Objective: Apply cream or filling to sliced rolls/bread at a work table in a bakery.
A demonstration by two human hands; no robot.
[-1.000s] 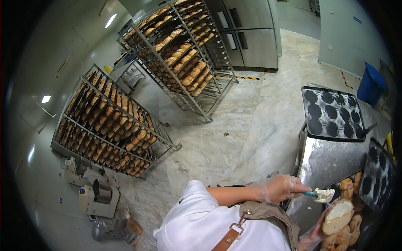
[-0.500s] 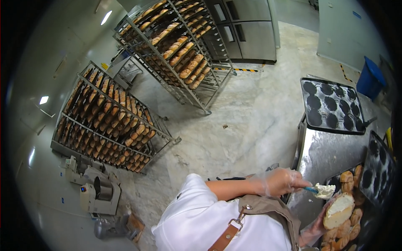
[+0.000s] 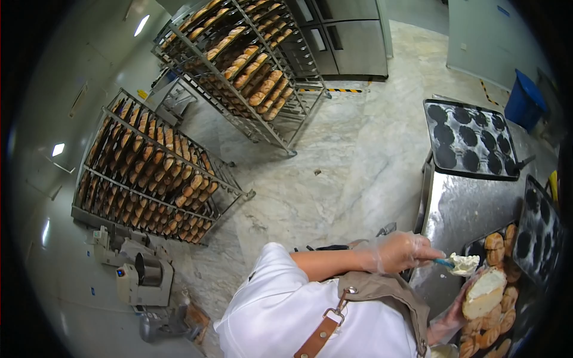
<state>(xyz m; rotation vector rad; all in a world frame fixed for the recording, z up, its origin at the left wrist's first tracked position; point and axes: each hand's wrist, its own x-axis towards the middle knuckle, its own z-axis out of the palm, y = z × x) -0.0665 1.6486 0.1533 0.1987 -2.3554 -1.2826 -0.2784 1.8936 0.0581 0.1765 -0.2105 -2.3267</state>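
Bread (image 3: 484,293), oval, held in right hand (image 3: 452,316); gloved left hand (image 3: 403,252) grips tool (image 3: 443,262) bearing lumpy cream (image 3: 465,264).

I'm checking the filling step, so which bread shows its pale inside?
The bread in the right hand, beside the cream-laden spatula: its pale cut face shows, whereas the nearby breads show brown crust.

Metal tbl (image 3: 456,209) holds dusted blk tray (image 3: 478,138) + bun tray (image 3: 475,247).
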